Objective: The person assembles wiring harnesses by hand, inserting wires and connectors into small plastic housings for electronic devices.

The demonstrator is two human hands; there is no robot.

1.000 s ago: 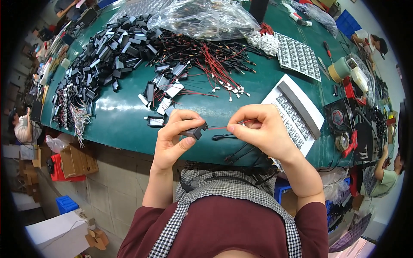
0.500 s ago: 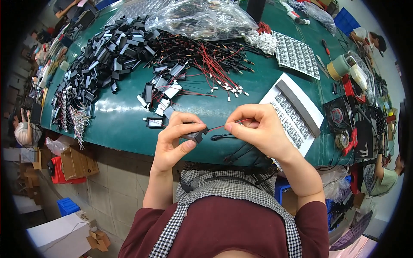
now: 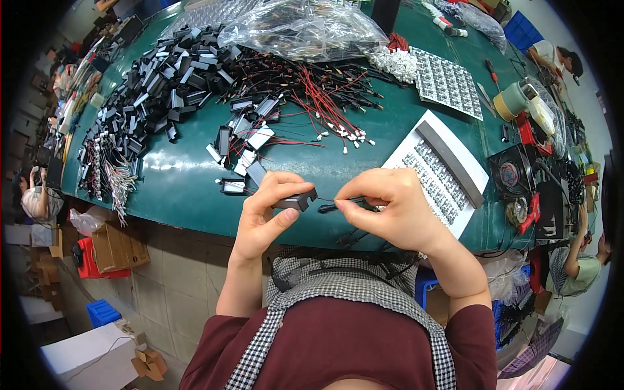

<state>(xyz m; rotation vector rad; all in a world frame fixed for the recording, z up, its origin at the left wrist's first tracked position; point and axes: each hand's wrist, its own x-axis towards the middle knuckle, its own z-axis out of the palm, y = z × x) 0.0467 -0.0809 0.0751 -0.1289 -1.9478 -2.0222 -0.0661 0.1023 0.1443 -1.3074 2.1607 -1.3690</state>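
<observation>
Between the thumb and fingers of my left hand (image 3: 268,211) is a small black plastic housing (image 3: 298,201), with a notched end toward the right. A thin wire (image 3: 326,199) runs from that end to my right hand (image 3: 389,207), whose thumb and forefinger pinch it. Black cables (image 3: 329,208) with a connector end lie on the table just under and beside my right hand. Beyond my left hand, several loose housings (image 3: 257,171) with silvery faces lie near the wire ends.
The green table (image 3: 188,172) holds a large heap of black housings (image 3: 162,84) at the left. Bundled wires (image 3: 110,170) lie near its left edge. Red-black wire leads (image 3: 318,97) and a clear plastic bag (image 3: 302,32) lie behind. A white sheet of small parts (image 3: 442,172) is at right, near a fan (image 3: 510,172).
My right hand has moved slightly down and left, closer to the housing. The wire between the hands shows shorter and darker. My left hand has tilted the housing a little.
</observation>
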